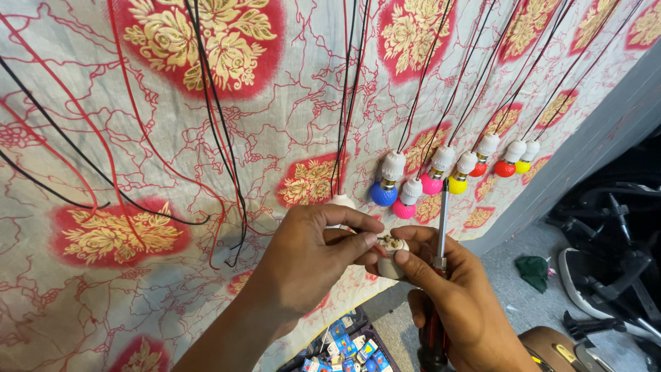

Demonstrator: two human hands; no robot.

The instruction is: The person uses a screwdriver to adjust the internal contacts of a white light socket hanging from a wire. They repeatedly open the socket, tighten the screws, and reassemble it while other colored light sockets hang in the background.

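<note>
The left hand (310,258) pinches a white bulb holder (391,252). The right hand (458,310) grips it too, plus a screwdriver (441,248). 7 coloured bulbs (384,193) hang far right.

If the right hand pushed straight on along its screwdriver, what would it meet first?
Probably the yellow bulb hanging just above the screwdriver tip; depth is unclear, so the right hand might reach the cloth instead.

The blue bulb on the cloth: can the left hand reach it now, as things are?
Probably not at once. The left hand is pinching the white lamp holder together with the right hand. The blue bulb hangs just above, with nothing in front.
</note>
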